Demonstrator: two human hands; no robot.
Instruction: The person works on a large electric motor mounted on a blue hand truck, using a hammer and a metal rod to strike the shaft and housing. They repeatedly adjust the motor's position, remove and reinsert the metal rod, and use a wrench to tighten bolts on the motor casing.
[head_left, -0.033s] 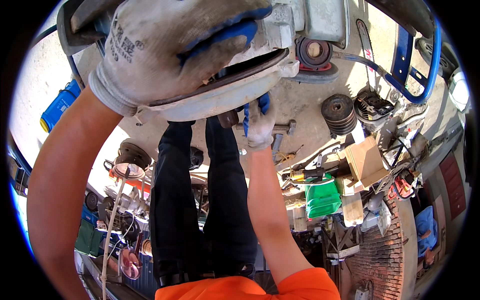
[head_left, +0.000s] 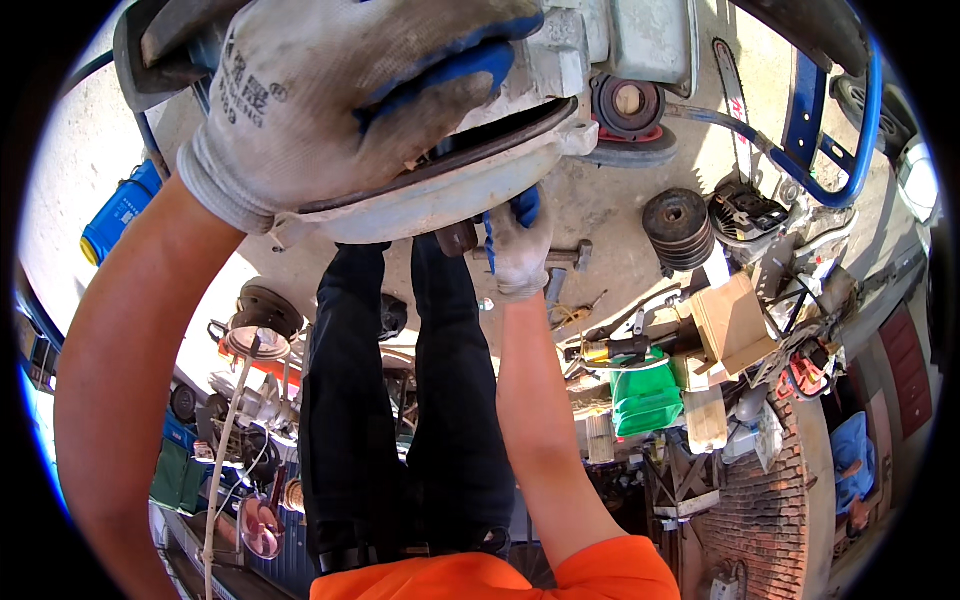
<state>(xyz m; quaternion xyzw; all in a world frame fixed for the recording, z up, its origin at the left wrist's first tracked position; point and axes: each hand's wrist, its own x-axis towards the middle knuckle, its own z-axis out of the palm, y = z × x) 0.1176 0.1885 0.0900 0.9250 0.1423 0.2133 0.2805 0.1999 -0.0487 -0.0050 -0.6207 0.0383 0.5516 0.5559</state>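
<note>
The concrete floor [head_left: 620, 190] and the metal casing [head_left: 430, 205] above it look the same as in the earlier frame. The left hand [head_left: 340, 110] has not visibly moved either; only the right hand [head_left: 520, 250] and its forearm show a very slight shift.

The casing is near the floor's upper edge in view, above the person's legs [head_left: 400, 400]; what carries it is out of sight. It is pale grey, stained and scuffed, with a broad curved rim and a dark, rusty-edged gap along it. Both hands are gloved. The left lies across the casing's upper left part, fingers bent; whether they grip it, I cannot tell. The right, fingers curled narrow, is under the rim beside a dark brown stub [head_left: 457, 238]; its hold is hidden.
</note>
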